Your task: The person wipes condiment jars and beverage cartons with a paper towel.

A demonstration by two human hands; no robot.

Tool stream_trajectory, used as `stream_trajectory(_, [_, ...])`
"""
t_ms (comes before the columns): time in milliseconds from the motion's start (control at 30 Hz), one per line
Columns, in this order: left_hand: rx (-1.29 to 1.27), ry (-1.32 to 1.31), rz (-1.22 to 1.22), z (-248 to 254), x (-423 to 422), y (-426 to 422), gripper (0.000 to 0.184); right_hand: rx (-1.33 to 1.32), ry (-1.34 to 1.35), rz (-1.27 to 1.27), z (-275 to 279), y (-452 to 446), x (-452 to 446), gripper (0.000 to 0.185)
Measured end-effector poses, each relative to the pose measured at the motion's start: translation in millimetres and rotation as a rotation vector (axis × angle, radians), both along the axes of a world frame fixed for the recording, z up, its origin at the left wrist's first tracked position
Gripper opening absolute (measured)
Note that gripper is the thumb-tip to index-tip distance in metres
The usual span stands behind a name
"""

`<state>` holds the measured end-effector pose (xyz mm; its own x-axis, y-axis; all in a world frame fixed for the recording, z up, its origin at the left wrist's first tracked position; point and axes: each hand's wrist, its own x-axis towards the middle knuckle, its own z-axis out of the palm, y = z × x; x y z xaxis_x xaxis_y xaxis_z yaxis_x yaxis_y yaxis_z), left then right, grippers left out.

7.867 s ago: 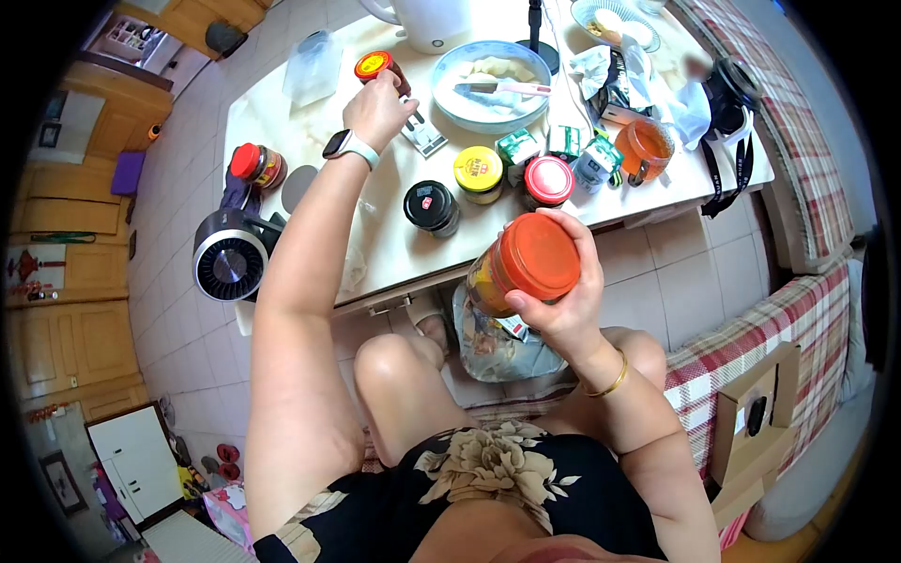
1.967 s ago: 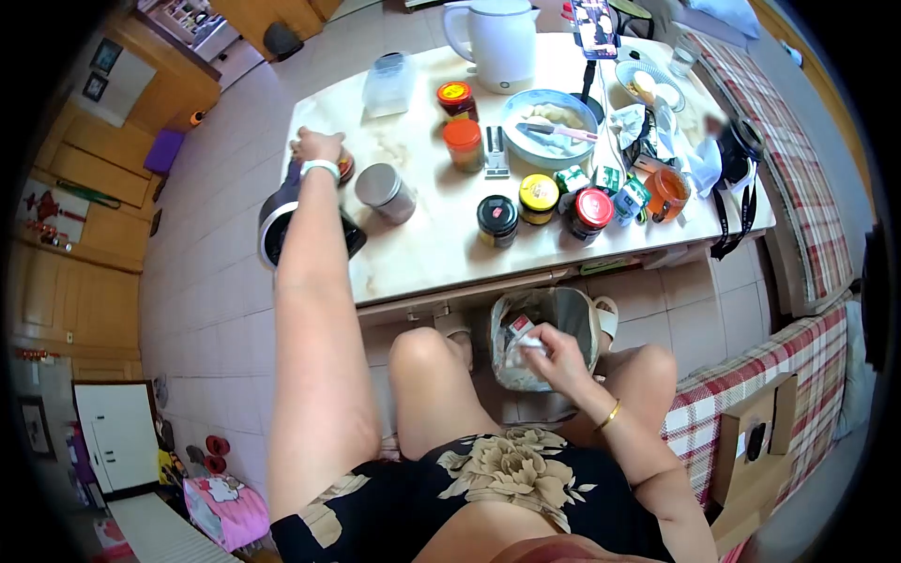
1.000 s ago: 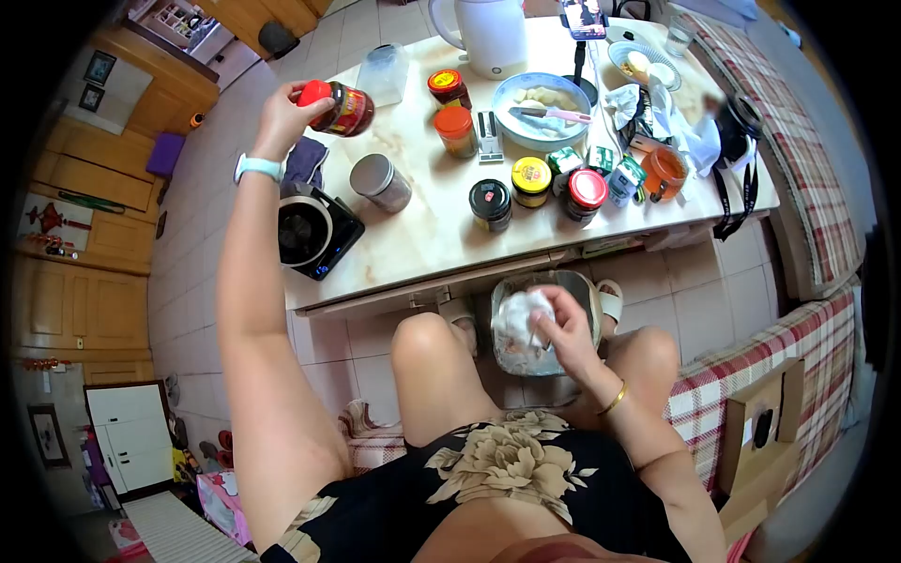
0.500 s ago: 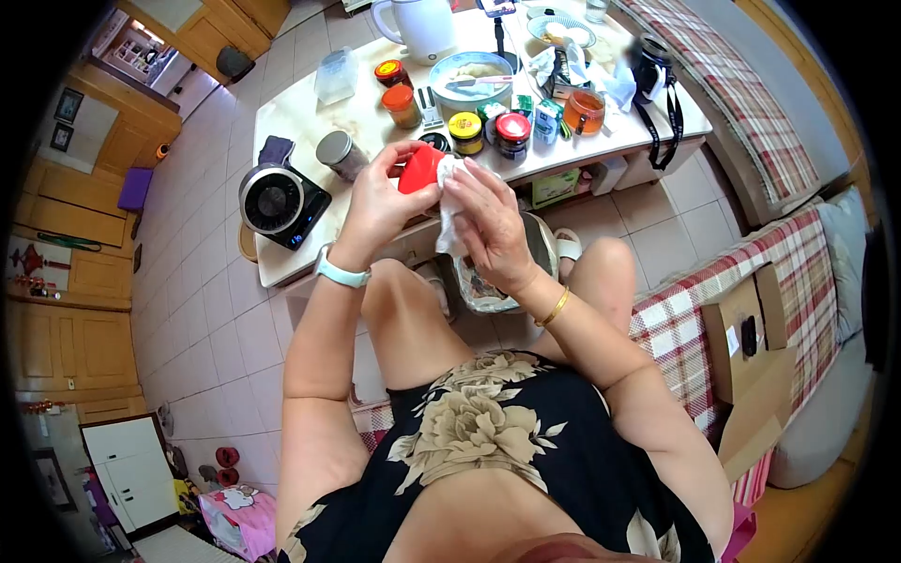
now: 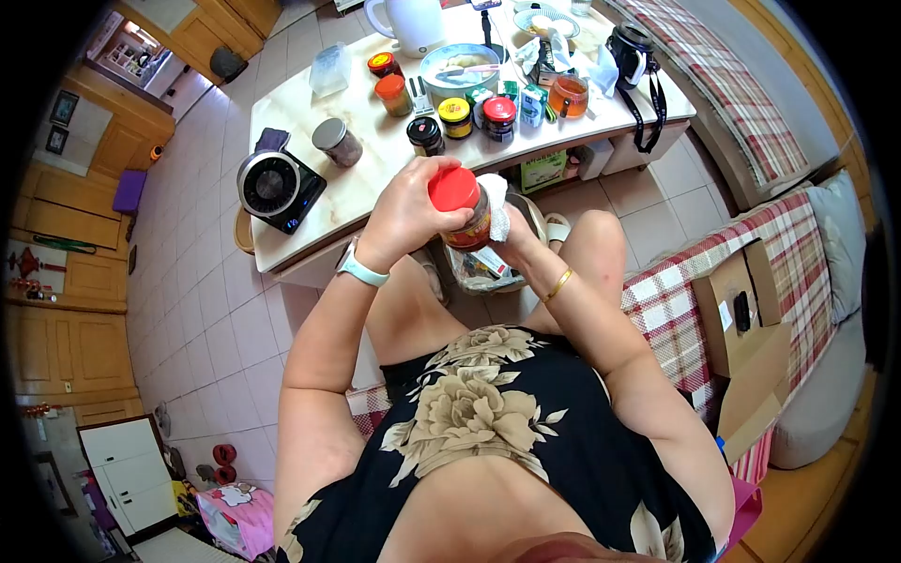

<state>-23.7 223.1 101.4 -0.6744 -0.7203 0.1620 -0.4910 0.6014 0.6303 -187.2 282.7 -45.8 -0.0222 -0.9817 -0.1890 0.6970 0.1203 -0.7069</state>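
Note:
My left hand (image 5: 405,214) is wrapped round a jar (image 5: 466,233) with a red lid and dark contents, held tilted above my knees with the lid facing me. Against the jar's right side lies a white cloth or tissue (image 5: 496,205). My right hand (image 5: 520,235) presses it there from behind, and its fingers are mostly hidden by the cloth and jar. Just beyond the left hand, at the table's near edge, stand a black-lidded jar (image 5: 426,137), a yellow-lidded jar (image 5: 456,119) and another red-lidded jar (image 5: 498,120).
The marble-look table (image 5: 375,155) also bears a kettle (image 5: 413,26), a bowl (image 5: 460,70), a grey-lidded jar (image 5: 337,143), a black scale (image 5: 297,202), a cup of amber liquid (image 5: 568,97) and a camera (image 5: 632,49). A lined bin (image 5: 483,272) stands between my legs.
The jar has turned and come lower and to the right, so its body now shows. My right hand has moved down and behind it with the cloth. The view has shifted slightly.

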Motion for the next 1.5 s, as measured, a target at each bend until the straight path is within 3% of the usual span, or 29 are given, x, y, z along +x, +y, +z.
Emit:
stream_trajectory(33, [0.002,0.001,0.002,-2.7,0.7,1.5,0.061,0.117,-0.136,-0.003,-4.0,3.0,4.6,0.039])
stream_trajectory(100, [0.032,0.021,0.002,-13.8,2.8,3.5,0.081,0.092,-0.154,0.004,-6.0,6.6,8.6,0.041])
stream_trajectory(133, [0.034,0.02,0.005,-20.8,1.2,8.8,0.081,0.093,-0.19,-0.065,-5.5,7.4,11.4,0.039])
stream_trajectory(200, [0.141,0.482,0.098,-39.5,-3.9,25.0,0.106,0.066,-0.229,-0.218,-6.6,5.1,16.7,0.037])
stream_trajectory(233, [0.118,0.437,0.08,-53.8,-1.8,28.2,0.119,0.085,-0.196,-0.252,-7.1,3.4,16.1,0.036])
stream_trajectory(300, [0.284,0.665,0.04,-97.6,-10.6,37.9,0.114,-0.04,-0.051,-0.34,17.2,13.6,20.6,0.034])
stream_trajectory(333, [0.389,0.608,0.047,-94.7,-10.8,45.5,0.112,-0.074,0.038,-0.331,27.1,15.7,18.7,0.032])
stream_trajectory(433, [0.517,0.877,0.106,-108.0,-18.1,62.4,0.096,-0.126,0.165,-0.392,14.6,8.1,14.1,0.03])
stream_trajectory(467, [0.517,0.88,0.11,-110.8,-16.0,63.6,0.096,-0.177,0.422,-0.428,10.9,4.5,9.2,0.027])
stream_trajectory(500, [0.536,0.904,0.112,-108.2,-14.7,64.7,0.094,-0.178,0.424,-0.425,15.5,5.5,7.6,0.027])
stream_trajectory(567, [0.556,0.928,0.114,-110.9,-11.5,65.5,0.092,-0.197,0.717,-0.413,25.5,8.3,4.6,0.024])
stream_trajectory(667, [0.476,0.88,0.089,-123.1,-6.0,64.0,0.091,-0.265,0.473,-0.569,18.0,2.5,-5.3,0.02])
stream_trajectory(700, [0.482,0.862,0.094,-123.4,-4.1,66.3,0.09,-0.234,0.348,-0.556,40.2,11.0,-10.9,0.023])
stream_trajectory(800, [0.494,0.817,0.1,-120.9,3.7,69.9,0.086,-0.514,0.698,-0.544,75.9,25.8,-28.0,0.026])
stream_trajectory(867, [0.506,0.79,0.095,-111.0,3.5,77.5,0.084,-0.644,0.998,-0.35,94.1,34.1,-27.0,0.03])
stream_trajectory(900, [0.772,0.919,0.108,-99.5,2.2,82.5,0.085,-0.676,1.195,-0.298,100.3,39.0,-17.5,0.03])
stream_trajectory(967, [1.043,1.044,0.119,-98.0,4.0,84.1,0.086,-0.739,1.355,-0.192,99.2,43.9,-8.0,0.035])
stream_trajectory(1033, [0.325,0.598,0.074,-109.6,10.9,80.3,0.09,-0.661,1.256,-0.135,93.9,41.1,-8.8,0.035])
stream_trajectory(1133, [0.075,0.482,0.077,-104.3,14.0,80.0,0.091,-0.459,1.08,0.02,89.2,32.7,-15.1,0.033])
stream_trajectory(1167, [-0.05,0.412,0.065,-98.5,14.0,80.4,0.09,-0.279,1.017,0.174,89.8,28.5,-23.2,0.035])
stream_trajectory(1233, [-0.044,0.42,0.038,-98.1,13.0,82.1,0.09,-0.152,0.626,0.261,83.3,16.9,-27.3,0.036])
stream_trajectory(1367, [0.224,0.54,0.059,-103.4,7.1,93.0,0.09,-0.043,0.414,0.308,84.7,12.8,-30.4,0.036])
stream_trajectory(1433, [0.541,0.763,0.088,-109.1,4.2,93.6,0.089,-0.087,0.372,0.262,83.7,15.6,-30.6,0.037])
stream_trajectory(1500, [0.581,0.828,0.036,-111.8,6.2,88.2,0.091,-0.173,0.231,0.261,86.2,19.6,-27.2,0.041])
